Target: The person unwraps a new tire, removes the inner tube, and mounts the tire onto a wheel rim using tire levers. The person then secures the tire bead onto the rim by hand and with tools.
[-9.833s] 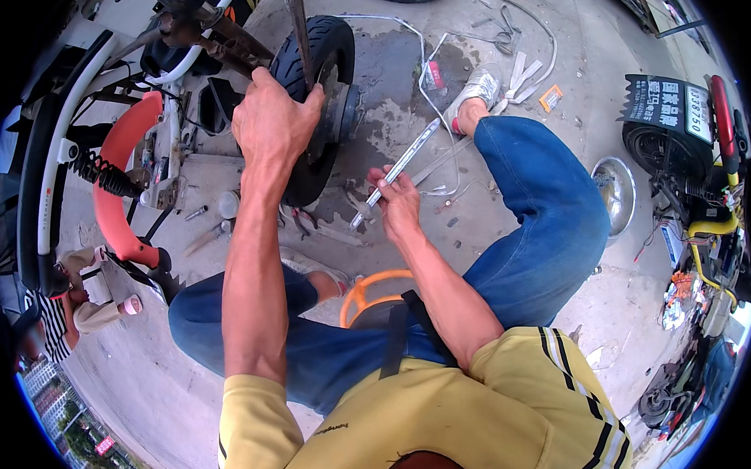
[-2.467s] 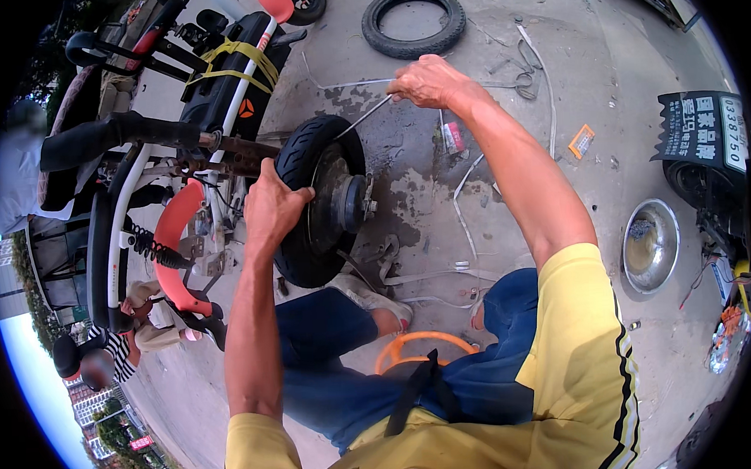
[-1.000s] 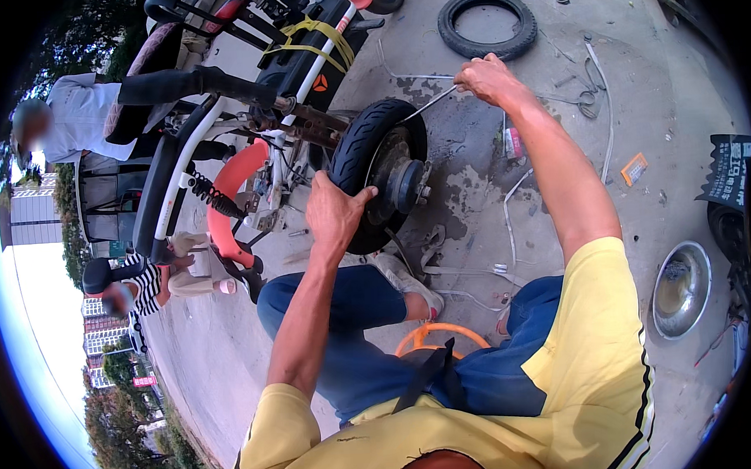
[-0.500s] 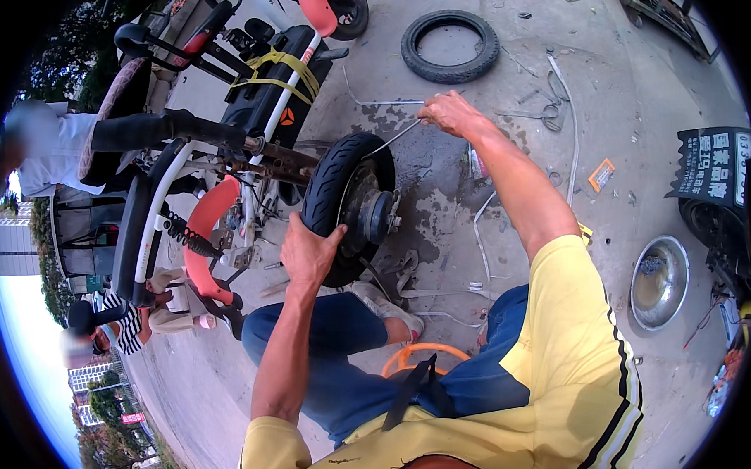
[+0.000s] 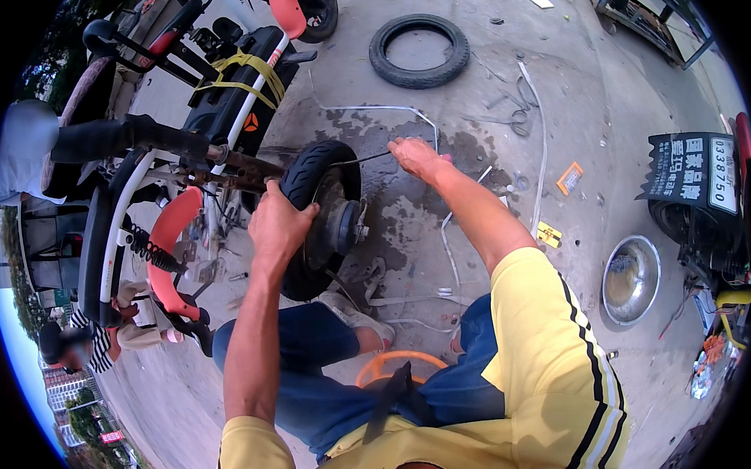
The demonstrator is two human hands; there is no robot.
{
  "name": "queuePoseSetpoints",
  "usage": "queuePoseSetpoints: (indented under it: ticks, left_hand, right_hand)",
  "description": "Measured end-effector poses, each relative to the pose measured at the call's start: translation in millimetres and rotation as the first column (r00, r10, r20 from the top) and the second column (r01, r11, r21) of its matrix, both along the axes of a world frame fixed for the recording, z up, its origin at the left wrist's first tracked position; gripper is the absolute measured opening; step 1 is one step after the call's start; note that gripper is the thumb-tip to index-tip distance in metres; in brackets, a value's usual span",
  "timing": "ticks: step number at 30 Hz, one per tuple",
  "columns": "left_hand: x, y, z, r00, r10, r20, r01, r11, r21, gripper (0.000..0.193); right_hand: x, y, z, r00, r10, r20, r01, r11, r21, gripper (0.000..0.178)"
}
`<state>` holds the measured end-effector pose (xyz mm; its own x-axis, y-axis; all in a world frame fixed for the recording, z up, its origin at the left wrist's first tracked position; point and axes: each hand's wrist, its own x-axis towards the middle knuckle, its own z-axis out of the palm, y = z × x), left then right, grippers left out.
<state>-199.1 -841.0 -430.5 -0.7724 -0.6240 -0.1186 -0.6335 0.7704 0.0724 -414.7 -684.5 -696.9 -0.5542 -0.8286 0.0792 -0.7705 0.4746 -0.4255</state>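
A black tyre sits on a wheel with a grey hub, mounted on a scooter tipped onto its side. My left hand grips the tyre's left side, the thumb on the sidewall and the fingers over the tread. In my closed right hand is a thin metal tyre lever. Its far end reaches the upper edge of the wheel, between tyre and rim; the exact contact is too small to make out. The lever lies almost level, right of the wheel.
A loose tyre lies on the ground ahead. Pale strips and small scraps are scattered to the right, near a metal basin and another vehicle. Below me is an orange stool. People are at the left.
My right hand has come lower and nearer the wheel, bringing the lever from a steep slant to almost level. My left hand has slid higher along the tyre. The whole view has shifted.
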Motion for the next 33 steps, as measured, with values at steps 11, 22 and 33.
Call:
queuePoseSetpoints:
  ticks: [11,22,33]
  left_hand:
    - [-10,-9,0,0.998,-0.012,0.057,0.010,0.999,0.031,0.068]
    - [-9,-16,-15,0.994,-0.111,-0.016,0.109,0.986,-0.123,0.068]
    - [-15,-18,-13,0.991,-0.137,0.010,0.137,0.989,-0.047,0.064]
  right_hand:
    - [90,57,77,0.921,0.054,0.386,-0.137,0.972,0.189,0.030]
    - [152,25,143,0.087,-0.077,0.993,0.394,0.918,0.037,0.037]
    - [188,-61,149,-0.235,0.017,0.972,0.787,0.590,0.180,0.048]
